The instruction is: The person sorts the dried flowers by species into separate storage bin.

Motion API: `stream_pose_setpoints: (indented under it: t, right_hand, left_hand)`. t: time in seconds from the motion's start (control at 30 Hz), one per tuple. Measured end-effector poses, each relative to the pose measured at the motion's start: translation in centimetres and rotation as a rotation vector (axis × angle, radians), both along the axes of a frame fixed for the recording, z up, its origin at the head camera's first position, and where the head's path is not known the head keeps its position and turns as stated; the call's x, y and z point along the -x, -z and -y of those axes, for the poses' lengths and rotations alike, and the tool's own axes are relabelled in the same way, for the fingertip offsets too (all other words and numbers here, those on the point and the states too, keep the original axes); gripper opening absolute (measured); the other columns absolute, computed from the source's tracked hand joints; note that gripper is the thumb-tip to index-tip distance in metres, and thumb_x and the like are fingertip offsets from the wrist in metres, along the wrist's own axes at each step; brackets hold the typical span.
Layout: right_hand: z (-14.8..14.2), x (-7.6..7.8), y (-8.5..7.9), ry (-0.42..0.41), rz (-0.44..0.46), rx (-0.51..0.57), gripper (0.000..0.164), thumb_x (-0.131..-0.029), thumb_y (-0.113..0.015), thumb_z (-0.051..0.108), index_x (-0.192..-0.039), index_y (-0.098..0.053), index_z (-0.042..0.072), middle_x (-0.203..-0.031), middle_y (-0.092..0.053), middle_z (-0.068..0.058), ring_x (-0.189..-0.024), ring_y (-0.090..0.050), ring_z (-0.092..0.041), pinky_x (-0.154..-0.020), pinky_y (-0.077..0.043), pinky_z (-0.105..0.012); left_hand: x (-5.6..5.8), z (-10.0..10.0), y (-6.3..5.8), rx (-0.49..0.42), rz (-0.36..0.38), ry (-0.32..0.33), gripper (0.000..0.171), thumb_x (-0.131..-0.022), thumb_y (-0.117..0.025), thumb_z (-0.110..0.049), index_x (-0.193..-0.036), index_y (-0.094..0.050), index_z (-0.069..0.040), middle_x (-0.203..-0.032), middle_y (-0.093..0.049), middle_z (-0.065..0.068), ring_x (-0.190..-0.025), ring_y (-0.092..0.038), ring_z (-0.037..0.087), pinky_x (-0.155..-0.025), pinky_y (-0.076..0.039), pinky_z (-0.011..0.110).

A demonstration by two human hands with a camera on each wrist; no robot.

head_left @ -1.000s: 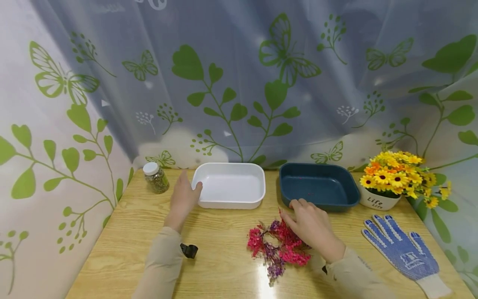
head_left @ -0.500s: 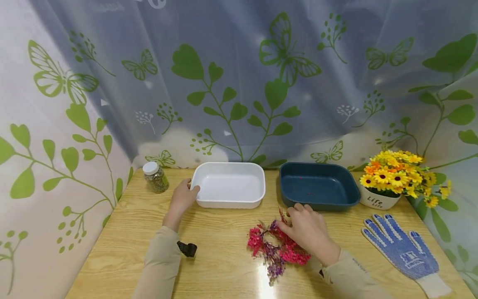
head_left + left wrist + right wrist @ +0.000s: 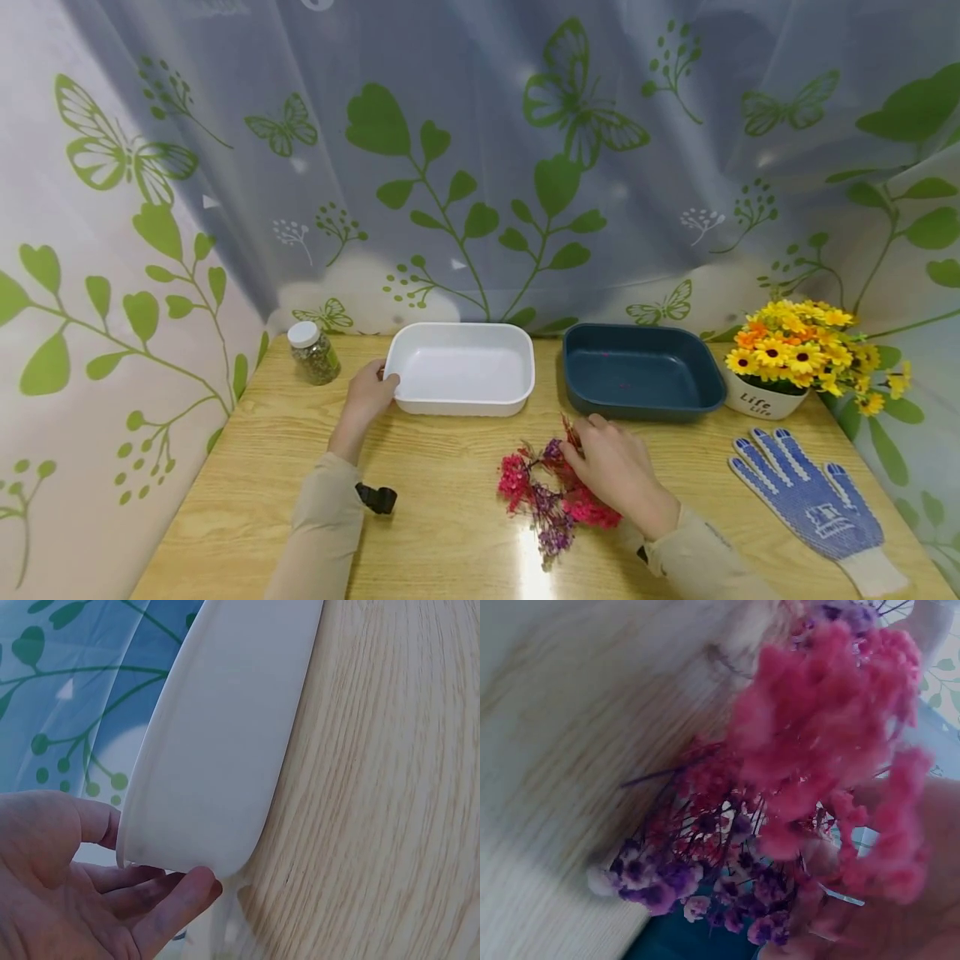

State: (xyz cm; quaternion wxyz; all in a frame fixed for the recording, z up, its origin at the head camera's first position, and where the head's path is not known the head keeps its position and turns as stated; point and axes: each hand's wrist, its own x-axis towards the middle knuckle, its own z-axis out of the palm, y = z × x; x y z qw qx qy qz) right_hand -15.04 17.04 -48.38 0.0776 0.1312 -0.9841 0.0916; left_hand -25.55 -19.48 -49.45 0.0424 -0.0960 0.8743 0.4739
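My left hand (image 3: 366,398) grips the left end of a white tray (image 3: 463,410), thumb at the rim and fingers against the outside. The left wrist view shows the fingers (image 3: 171,907) under the rim of the same tray, whose base sits on the table. A bunch of pink and purple dried flowers (image 3: 555,508) lies on the table in front of the trays. My right hand (image 3: 617,467) is curled over its right side, holding it; the blossoms (image 3: 810,742) hide much of the fingers in the right wrist view.
Right of the white tray stands a dark blue tray (image 3: 645,411) with a few pink bits inside. A jar with a white lid (image 3: 315,357) stands at the far left. On the right are a pot of yellow flowers (image 3: 765,400) and a blue-white glove (image 3: 813,500). A patterned curtain (image 3: 480,167) hangs behind.
My left hand has closed onto the white tray's left end. My right hand has shifted slightly left and nearer over the flowers, away from the dark blue tray's front edge.
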Motion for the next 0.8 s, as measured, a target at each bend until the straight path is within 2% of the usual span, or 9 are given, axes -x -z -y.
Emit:
stream_pose_setpoints:
  t: [0.07, 0.23, 0.3, 0.33, 0.43, 0.57, 0.8]
  right_hand:
    - [-0.1, -0.1, -0.3, -0.003, 0.026, 0.033, 0.025, -0.096, -0.076, 0.033, -0.102, -0.074, 0.008, -0.086, -0.067, -0.006, -0.071, -0.066, -0.025, -0.054, -0.054, -0.039]
    - [-0.3, -0.5, -1.2, 0.003, 0.106, 0.137, 0.023, -0.098, -0.073, 0.028, -0.111, -0.075, 0.009, -0.098, -0.077, -0.009, -0.081, -0.071, -0.027, -0.058, -0.055, -0.040]
    - [-0.4, -0.5, -1.6, 0.012, 0.139, 0.168, 0.027, -0.098, -0.072, 0.028, -0.117, -0.075, 0.009, -0.095, -0.077, -0.008, -0.076, -0.069, -0.023, -0.054, -0.051, -0.037]
    - [-0.4, -0.6, -1.8, 0.015, 0.157, 0.181, 0.027, -0.099, -0.072, 0.029, -0.117, -0.075, 0.010, -0.089, -0.075, -0.006, -0.070, -0.065, -0.021, -0.050, -0.046, -0.034]
    - [-0.6, -0.7, -2.3, 0.021, 0.197, 0.199, 0.019, -0.100, -0.070, 0.031, -0.100, -0.072, 0.013, -0.068, -0.060, 0.000, -0.056, -0.047, -0.014, -0.046, -0.032, -0.028]
    - [-0.9, -0.9, -3.0, 0.006, 0.212, 0.216, 0.029, -0.102, -0.069, 0.034, -0.079, -0.057, 0.019, -0.060, -0.046, 0.004, -0.052, -0.038, -0.012, -0.047, -0.027, -0.026]
    - [-1.8, -1.1, -3.9, -0.009, 0.281, 0.315, 0.032, -0.106, -0.063, 0.034, -0.080, -0.051, 0.018, -0.057, -0.042, 0.005, -0.048, -0.033, -0.010, -0.048, -0.027, -0.024]
  left_hand:
    - [0.0, -0.1, 0.0, -0.010, -0.005, -0.006, 0.055, -0.103, -0.049, -0.013, -0.153, -0.047, 0.008, -0.135, -0.063, 0.032, -0.112, -0.065, 0.035, -0.074, -0.055, 0.020]
    - [-0.2, -0.2, -0.1, -0.023, -0.012, -0.013, 0.053, -0.102, -0.048, -0.009, -0.152, -0.048, 0.008, -0.133, -0.063, 0.033, -0.110, -0.065, 0.036, -0.074, -0.057, 0.023]
    - [-0.3, -0.2, -0.2, -0.010, -0.012, -0.012, 0.052, -0.102, -0.047, -0.010, -0.152, -0.049, 0.007, -0.133, -0.063, 0.031, -0.113, -0.064, 0.036, -0.078, -0.058, 0.026]
    - [-0.4, -0.2, -0.3, -0.004, -0.012, -0.008, 0.052, -0.102, -0.047, -0.010, -0.152, -0.049, 0.007, -0.134, -0.063, 0.031, -0.115, -0.064, 0.037, -0.081, -0.058, 0.029]
    - [-0.5, -0.2, -0.3, 0.010, -0.012, -0.003, 0.051, -0.104, -0.046, -0.011, -0.152, -0.050, 0.005, -0.138, -0.062, 0.029, -0.120, -0.062, 0.038, -0.088, -0.059, 0.035]
    - [-0.6, -0.3, -0.3, -0.001, -0.018, -0.001, 0.050, -0.105, -0.045, -0.012, -0.152, -0.050, 0.003, -0.141, -0.061, 0.029, -0.122, -0.062, 0.039, -0.089, -0.059, 0.037]
    - [-0.6, -0.2, -0.1, -0.026, -0.022, 0.003, 0.052, -0.105, -0.045, -0.011, -0.153, -0.047, 0.005, -0.138, -0.060, 0.031, -0.118, -0.062, 0.038, -0.082, -0.060, 0.030]
